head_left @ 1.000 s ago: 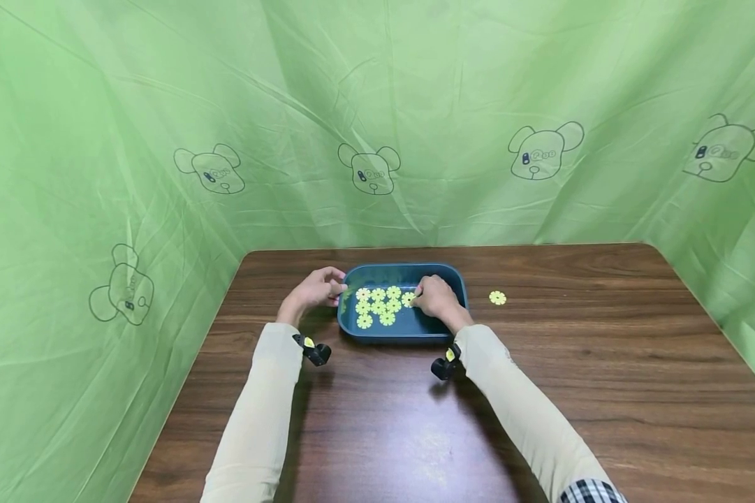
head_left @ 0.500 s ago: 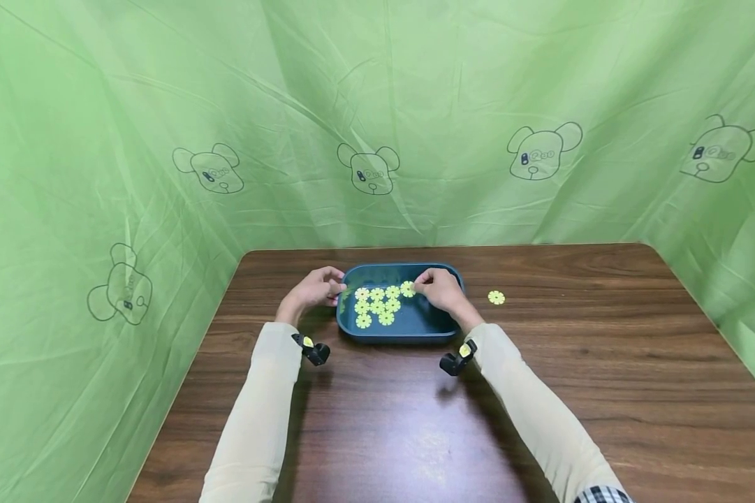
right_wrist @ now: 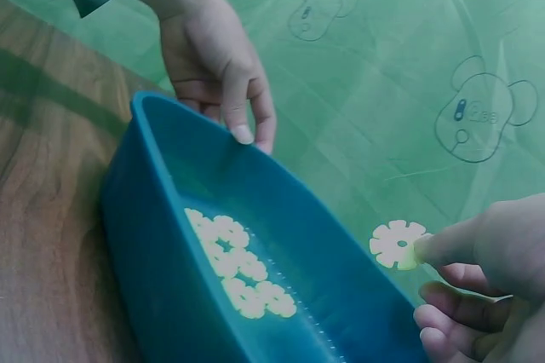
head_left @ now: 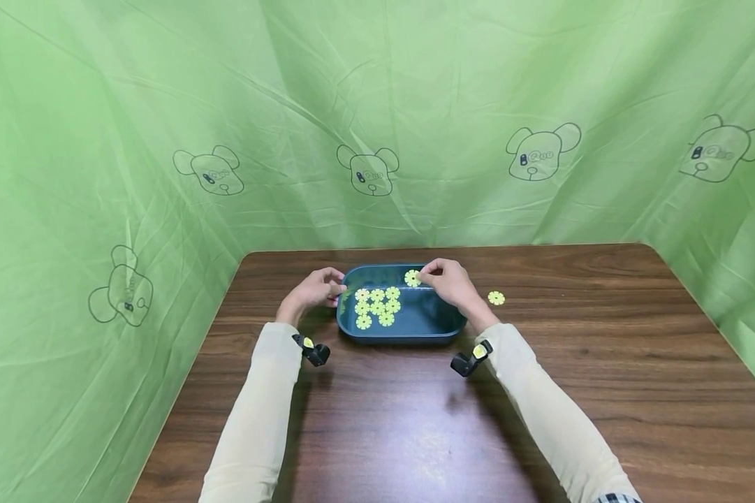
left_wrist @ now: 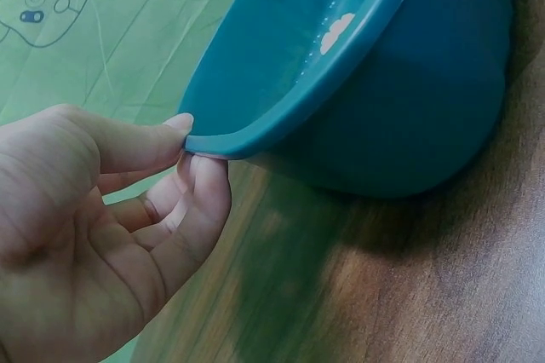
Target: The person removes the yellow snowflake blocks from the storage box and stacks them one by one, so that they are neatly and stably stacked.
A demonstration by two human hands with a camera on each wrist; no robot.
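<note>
A deep blue rectangular tub with rounded corners stands on the table. My left hand pinches its left rim; in the left wrist view the thumb lies on the lip and a curled finger presses from below. Between thumb and index finger my right hand pinches a yellow flower-shaped notched disc, raised over the back part of the tub. The right wrist view has this disc facing the camera, a small hole in its middle. Several similar discs lie grouped at the tub's left end.
One more yellow disc lies on the brown wood-grain table, right of the tub. Green cloth with bear-head drawings hangs behind and at both sides. Each wrist wears a black camera mount.
My right hand has lifted a disc off the tub's floor, up and towards the back, then slightly right. The left hand has stayed at the rim, and the tub has kept its place.
</note>
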